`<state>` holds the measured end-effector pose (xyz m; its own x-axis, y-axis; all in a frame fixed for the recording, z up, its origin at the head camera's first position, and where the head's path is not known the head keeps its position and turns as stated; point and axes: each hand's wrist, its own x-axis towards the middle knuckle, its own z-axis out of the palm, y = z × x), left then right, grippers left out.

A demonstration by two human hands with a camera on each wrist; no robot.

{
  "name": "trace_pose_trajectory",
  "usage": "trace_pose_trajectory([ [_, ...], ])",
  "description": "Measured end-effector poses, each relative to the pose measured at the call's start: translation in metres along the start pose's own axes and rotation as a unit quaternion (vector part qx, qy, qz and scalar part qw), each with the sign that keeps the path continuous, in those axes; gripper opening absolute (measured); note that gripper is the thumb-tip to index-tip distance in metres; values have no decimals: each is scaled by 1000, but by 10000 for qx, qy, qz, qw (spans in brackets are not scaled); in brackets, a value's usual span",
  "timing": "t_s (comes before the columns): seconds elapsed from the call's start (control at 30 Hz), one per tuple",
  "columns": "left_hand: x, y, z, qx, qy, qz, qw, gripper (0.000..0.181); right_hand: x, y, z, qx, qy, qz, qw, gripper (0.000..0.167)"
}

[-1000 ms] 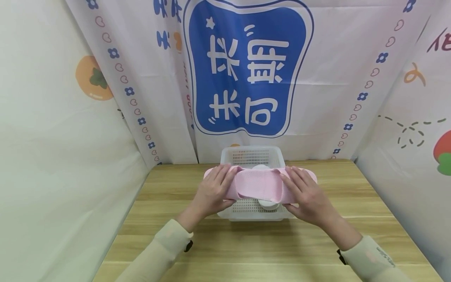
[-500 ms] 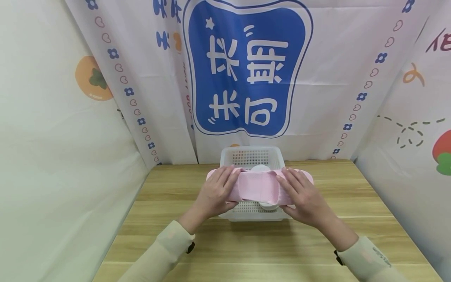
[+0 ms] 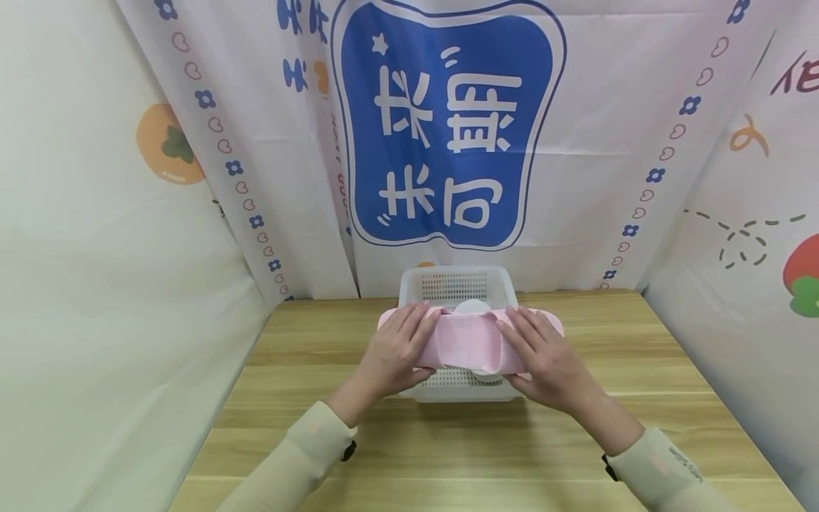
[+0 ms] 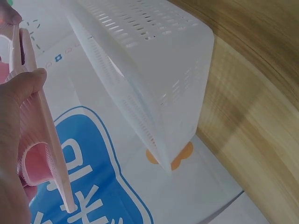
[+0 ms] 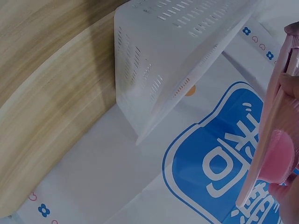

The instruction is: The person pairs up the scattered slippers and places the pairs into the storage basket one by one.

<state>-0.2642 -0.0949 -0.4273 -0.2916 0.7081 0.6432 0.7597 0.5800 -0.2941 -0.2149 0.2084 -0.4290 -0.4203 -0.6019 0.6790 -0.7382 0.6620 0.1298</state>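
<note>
Two sleeves are worn, both of a pale cream cloth tinged with green. The left sleeve [image 3: 276, 469] is creased lengthwise and is ended in a thick, rounded cuff [image 3: 322, 429], marked by a faint pink patch [image 3: 314, 425]. The right sleeve [image 3: 659, 466] is matched in colour and is also marked in pink; along its outer side dark, slanted lettering [image 3: 687, 464] is printed, too small to be read. At the inner edge of each sleeve a small black piece [image 3: 349, 450] is seen, its make unclear. The left hand [image 3: 392, 350] and right hand [image 3: 547, 364] are left bare.
</note>
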Motion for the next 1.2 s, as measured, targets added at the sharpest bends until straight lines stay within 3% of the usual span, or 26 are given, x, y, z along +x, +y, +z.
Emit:
trace_pose_trajectory([
  [0.27,0,2,0,33,-35,8,10000,100,4,-3,2,-42,-113,-15,9999,95],
  [0.63,2,5,0,98,-83,70,9999,101,9,-5,6,-21,100,-140,9998,94],
  [1.2,2,9,3,199,-59,115,9997,100,11,-14,9,-61,15,2,10000,95],
])
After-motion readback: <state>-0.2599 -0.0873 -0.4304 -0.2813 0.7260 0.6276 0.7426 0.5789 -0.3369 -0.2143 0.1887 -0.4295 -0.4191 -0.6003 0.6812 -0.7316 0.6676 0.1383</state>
